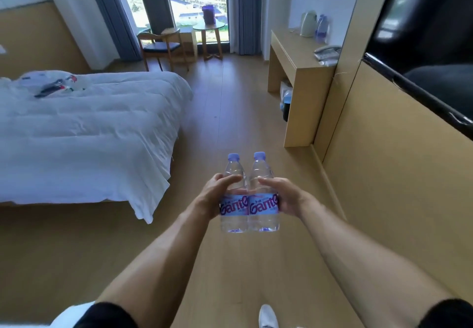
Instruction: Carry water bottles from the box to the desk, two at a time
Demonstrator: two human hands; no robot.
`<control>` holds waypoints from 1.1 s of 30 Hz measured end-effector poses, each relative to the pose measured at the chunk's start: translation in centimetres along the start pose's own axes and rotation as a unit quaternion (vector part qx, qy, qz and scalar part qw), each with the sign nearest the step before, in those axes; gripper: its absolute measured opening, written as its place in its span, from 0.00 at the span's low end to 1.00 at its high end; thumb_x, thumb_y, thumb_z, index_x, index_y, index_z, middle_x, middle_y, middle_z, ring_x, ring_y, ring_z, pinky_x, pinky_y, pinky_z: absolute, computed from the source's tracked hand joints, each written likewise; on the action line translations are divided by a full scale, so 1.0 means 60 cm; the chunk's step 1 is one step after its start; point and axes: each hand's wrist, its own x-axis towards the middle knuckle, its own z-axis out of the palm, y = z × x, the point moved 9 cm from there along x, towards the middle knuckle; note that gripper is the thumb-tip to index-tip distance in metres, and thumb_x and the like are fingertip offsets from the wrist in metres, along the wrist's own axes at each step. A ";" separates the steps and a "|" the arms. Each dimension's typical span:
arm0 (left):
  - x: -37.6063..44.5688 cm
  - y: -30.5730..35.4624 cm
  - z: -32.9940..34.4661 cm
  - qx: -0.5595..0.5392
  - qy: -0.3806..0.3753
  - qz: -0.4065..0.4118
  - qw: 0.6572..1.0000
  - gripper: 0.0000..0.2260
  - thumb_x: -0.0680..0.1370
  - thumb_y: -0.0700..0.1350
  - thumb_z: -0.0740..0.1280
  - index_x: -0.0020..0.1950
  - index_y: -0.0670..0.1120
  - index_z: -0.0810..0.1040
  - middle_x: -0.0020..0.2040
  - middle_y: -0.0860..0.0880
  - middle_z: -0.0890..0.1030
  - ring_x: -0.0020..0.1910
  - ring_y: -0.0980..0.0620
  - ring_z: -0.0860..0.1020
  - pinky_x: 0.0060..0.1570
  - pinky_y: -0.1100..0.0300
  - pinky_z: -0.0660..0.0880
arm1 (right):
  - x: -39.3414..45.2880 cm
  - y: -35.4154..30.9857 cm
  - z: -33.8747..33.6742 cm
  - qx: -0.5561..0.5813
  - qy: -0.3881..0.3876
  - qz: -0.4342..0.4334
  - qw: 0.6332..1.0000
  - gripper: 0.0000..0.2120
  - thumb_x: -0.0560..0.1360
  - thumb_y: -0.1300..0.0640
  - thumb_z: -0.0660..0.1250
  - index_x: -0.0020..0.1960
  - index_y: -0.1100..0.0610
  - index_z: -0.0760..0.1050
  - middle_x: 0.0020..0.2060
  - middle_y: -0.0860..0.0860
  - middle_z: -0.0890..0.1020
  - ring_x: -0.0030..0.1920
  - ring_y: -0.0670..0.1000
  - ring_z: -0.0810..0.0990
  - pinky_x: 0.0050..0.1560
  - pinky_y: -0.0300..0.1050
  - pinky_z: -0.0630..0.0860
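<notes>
Two water bottles (249,194) upright, touching; left hand (213,194) fingers, right hand (281,196) fingers curled round them; desk (302,56) ahead.

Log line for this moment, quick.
phase: carrying | left hand: grips left bottle | right hand: grips right bottle | desk: ahead, right

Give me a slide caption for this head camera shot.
Left hand and right hand carry two water bottles side by side toward the desk.
</notes>
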 end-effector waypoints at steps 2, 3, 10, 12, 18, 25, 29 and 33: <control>0.050 0.039 0.006 -0.005 0.003 0.005 1.000 0.24 0.73 0.49 0.77 0.64 0.45 0.72 0.58 0.38 0.82 0.50 0.40 0.85 0.49 0.44 0.83 | 0.050 -0.046 -0.020 -0.003 -0.005 -0.003 1.000 0.32 0.72 0.53 0.72 0.72 0.65 0.69 0.64 0.69 0.77 0.63 0.70 0.77 0.67 0.66 0.72; 0.074 0.058 0.009 -0.008 0.004 0.006 1.000 0.24 0.73 0.49 0.77 0.64 0.45 0.72 0.57 0.39 0.82 0.50 0.40 0.85 0.47 0.46 0.83 | 0.073 -0.067 -0.027 -0.007 -0.010 -0.005 1.000 0.33 0.71 0.53 0.73 0.71 0.66 0.70 0.64 0.68 0.77 0.61 0.69 0.78 0.66 0.65 0.73; 0.229 0.141 0.010 -0.013 0.008 0.004 1.000 0.23 0.74 0.48 0.77 0.64 0.46 0.73 0.58 0.39 0.82 0.51 0.40 0.85 0.48 0.46 0.83 | 0.221 -0.172 -0.071 -0.022 -0.040 -0.001 0.999 0.14 0.76 0.58 0.70 0.59 0.62 0.76 0.47 0.60 0.86 0.44 0.57 0.86 0.39 0.49 0.83; 0.277 0.161 0.004 -0.014 0.006 0.001 1.000 0.23 0.73 0.48 0.77 0.64 0.47 0.73 0.58 0.39 0.82 0.52 0.40 0.84 0.49 0.45 0.83 | 0.264 -0.194 -0.082 -0.023 -0.036 -0.001 0.999 0.11 0.78 0.59 0.69 0.58 0.61 0.76 0.46 0.59 0.86 0.43 0.57 0.87 0.38 0.48 0.82; 0.439 0.226 -0.025 0.004 0.002 0.006 1.000 0.24 0.71 0.50 0.79 0.63 0.47 0.75 0.56 0.41 0.83 0.50 0.41 0.85 0.45 0.48 0.83 | 0.413 -0.252 -0.115 -0.037 -0.008 0.004 0.999 0.08 0.78 0.57 0.70 0.54 0.60 0.75 0.41 0.55 0.87 0.39 0.53 0.86 0.35 0.45 0.81; 0.679 0.365 -0.081 0.007 -0.029 0.002 1.000 0.23 0.71 0.50 0.79 0.62 0.47 0.75 0.55 0.41 0.83 0.47 0.44 0.86 0.41 0.51 0.82 | 0.636 -0.387 -0.120 -0.031 0.021 -0.004 0.999 0.20 0.77 0.56 0.70 0.65 0.63 0.73 0.61 0.65 0.81 0.51 0.60 0.84 0.48 0.52 0.83; 0.794 0.454 -0.103 0.019 -0.048 0.004 0.999 0.23 0.72 0.50 0.78 0.63 0.47 0.75 0.57 0.41 0.83 0.51 0.41 0.85 0.49 0.45 0.83 | 0.746 -0.469 -0.123 -0.022 0.033 -0.018 0.999 0.32 0.73 0.54 0.71 0.72 0.69 0.67 0.62 0.66 0.80 0.60 0.65 0.80 0.63 0.62 0.76; 0.890 0.515 -0.112 0.021 -0.062 0.001 0.998 0.23 0.73 0.49 0.77 0.64 0.46 0.74 0.58 0.40 0.82 0.54 0.39 0.84 0.56 0.39 0.80 | 0.841 -0.529 -0.139 -0.009 0.040 -0.028 0.999 0.29 0.74 0.54 0.71 0.69 0.67 0.69 0.62 0.66 0.80 0.62 0.67 0.79 0.67 0.66 0.72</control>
